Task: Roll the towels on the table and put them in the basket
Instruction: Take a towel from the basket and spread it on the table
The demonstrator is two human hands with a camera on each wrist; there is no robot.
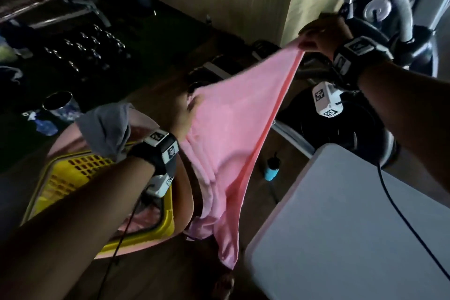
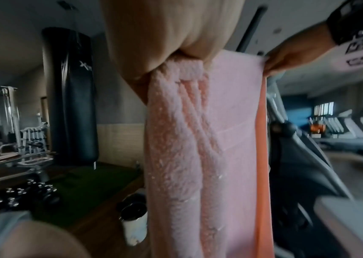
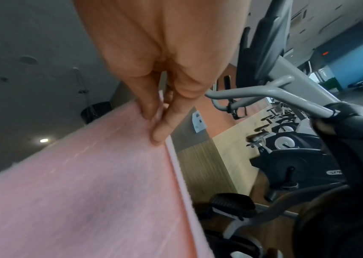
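The right hand [image 1: 321, 39] pinches one top corner of the pink towel [image 1: 226, 134] between thumb and fingers, the left hand [image 1: 183, 114] bunches the other end tight, and the towel hangs above the yellow basket [image 1: 60, 178] beside the table [image 1: 353, 226].

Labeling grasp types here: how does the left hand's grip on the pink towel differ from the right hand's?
1. The left hand holds a bunched, gathered wad of the pink towel; the right hand pinches a flat corner between thumb and fingers.
2. In the head view the right hand is raised higher and farther out; the left hand sits lower, above the yellow basket.

Shared: both hold the same top edge, and the towel hangs in the air beside the table, unrolled.
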